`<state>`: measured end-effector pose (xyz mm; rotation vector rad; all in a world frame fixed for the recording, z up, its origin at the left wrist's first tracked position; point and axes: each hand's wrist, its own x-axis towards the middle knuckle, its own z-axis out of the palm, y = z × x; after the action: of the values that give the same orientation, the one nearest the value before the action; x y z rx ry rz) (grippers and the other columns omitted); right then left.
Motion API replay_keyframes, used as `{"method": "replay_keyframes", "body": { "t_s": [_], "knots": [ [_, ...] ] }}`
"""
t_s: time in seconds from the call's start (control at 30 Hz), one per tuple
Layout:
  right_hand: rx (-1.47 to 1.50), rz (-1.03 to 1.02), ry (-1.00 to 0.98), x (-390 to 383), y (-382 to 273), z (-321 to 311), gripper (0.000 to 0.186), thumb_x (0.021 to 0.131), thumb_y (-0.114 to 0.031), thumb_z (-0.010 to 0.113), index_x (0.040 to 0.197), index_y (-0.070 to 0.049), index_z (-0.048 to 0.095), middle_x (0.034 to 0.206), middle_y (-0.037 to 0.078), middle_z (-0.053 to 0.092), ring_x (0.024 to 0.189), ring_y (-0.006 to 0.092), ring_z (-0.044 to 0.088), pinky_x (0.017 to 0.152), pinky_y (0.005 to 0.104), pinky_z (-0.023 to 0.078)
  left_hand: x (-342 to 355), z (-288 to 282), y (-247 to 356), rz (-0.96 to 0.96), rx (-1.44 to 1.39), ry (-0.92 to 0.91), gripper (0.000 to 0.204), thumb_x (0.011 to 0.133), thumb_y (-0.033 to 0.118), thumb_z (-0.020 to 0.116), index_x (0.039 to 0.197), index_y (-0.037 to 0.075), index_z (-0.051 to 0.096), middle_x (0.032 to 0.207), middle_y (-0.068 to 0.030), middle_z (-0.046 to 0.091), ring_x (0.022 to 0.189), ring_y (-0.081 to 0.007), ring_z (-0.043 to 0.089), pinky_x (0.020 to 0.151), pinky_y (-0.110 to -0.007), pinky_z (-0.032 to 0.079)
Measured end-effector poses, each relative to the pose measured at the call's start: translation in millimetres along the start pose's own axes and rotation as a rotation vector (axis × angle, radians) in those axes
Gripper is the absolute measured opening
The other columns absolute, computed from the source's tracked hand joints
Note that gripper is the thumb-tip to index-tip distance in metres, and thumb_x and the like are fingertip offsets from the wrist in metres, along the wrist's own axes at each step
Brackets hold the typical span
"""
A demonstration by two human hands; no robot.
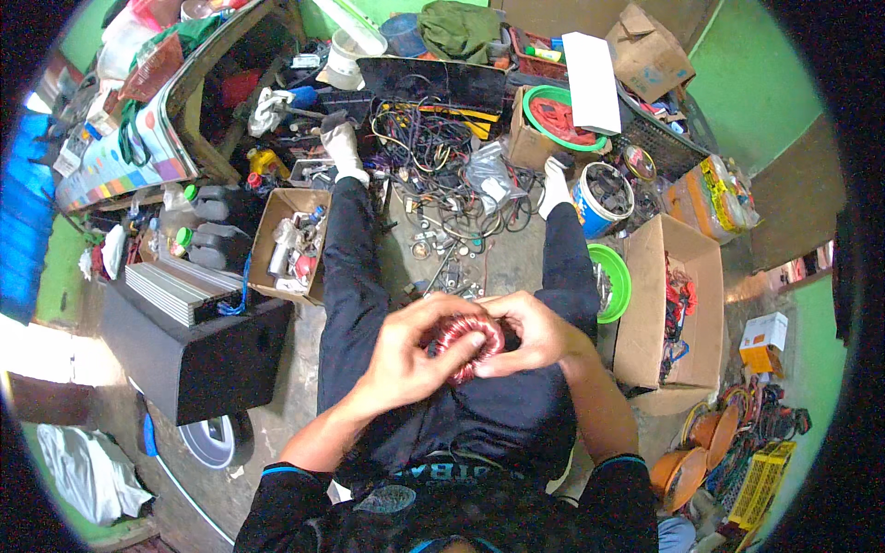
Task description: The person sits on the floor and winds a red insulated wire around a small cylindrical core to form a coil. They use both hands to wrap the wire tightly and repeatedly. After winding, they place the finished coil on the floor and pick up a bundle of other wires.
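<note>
A ring-shaped coil of reddish copper wire (466, 364) is held over my lap at the lower middle of the head view. My left hand (417, 355) grips it from the left, with the thumb across its middle. My right hand (527, 336) grips its right side, fingers curled over the top and side. Parts of the coil are hidden under both hands. My outstretched legs (350, 249) frame a tangle of black cables (424, 157) and small loose parts on the floor beyond the coil.
A black box (194, 359) with stacked panels stands left, near a box of parts (262, 249). On the right are a green basin (610, 258), a large cardboard box (687, 369) and orange tubs (714, 433). Piled clutter (461, 37) lines the walls.
</note>
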<state>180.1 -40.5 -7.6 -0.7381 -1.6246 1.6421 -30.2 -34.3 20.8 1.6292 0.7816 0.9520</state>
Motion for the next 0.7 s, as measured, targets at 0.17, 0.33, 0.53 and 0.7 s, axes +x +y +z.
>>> {"method": "replay_keyframes", "body": {
  "t_s": [0.17, 0.33, 0.53, 0.7],
  "knots": [
    [-0.048, 0.06, -0.166, -3, 15, -43, 0.023, 0.072, -0.013, 0.081, 0.082, 0.001, 0.065, 0.093, 0.011, 0.063, 0.088, 0.0188, 0.059, 0.08, 0.0323, 0.046, -2, -6, -2, -0.188, -0.182, -0.095, 0.024, 0.08, 0.006, 0.074, 0.102, -0.001, 0.066, 0.097, -0.0068, 0.065, 0.089, -0.0132, 0.062, 0.081, -0.027, 0.049],
    [-0.748, -0.001, 0.248, 12, 9, -120, 0.017, 0.065, -0.007, 0.08, 0.062, -0.003, 0.063, 0.065, 0.004, 0.058, 0.062, 0.0142, 0.056, 0.057, 0.0285, 0.042, -11, -12, -13, -0.214, -0.231, -0.075, 0.025, 0.082, 0.007, 0.073, 0.103, -0.001, 0.065, 0.096, -0.0062, 0.067, 0.089, -0.0113, 0.062, 0.081, -0.026, 0.048],
    [-1.148, -0.069, 1.224, 10, -23, -192, 0.043, 0.074, -0.027, 0.081, 0.056, -0.004, 0.049, 0.058, 0.009, 0.057, 0.053, 0.0196, 0.055, 0.052, 0.035, 0.043, -21, -18, -18, -0.372, -0.141, -0.188, 0.024, 0.086, 0.01, 0.07, 0.108, 0.001, 0.062, 0.094, -0.0022, 0.067, 0.087, -0.0081, 0.061, 0.078, -0.025, 0.05],
    [-1.258, -0.056, 1.427, 27, -42, -176, 0.038, 0.073, -0.039, 0.082, 0.072, -0.005, 0.064, 0.058, 0.007, 0.059, 0.052, 0.0188, 0.058, 0.051, 0.0341, 0.044, -20, -19, -38, -0.408, -0.144, -0.207, 0.026, 0.086, 0.009, 0.069, 0.109, 0.002, 0.059, 0.098, -0.0017, 0.065, 0.089, -0.0083, 0.06, 0.079, -0.025, 0.049]
  ]
}}
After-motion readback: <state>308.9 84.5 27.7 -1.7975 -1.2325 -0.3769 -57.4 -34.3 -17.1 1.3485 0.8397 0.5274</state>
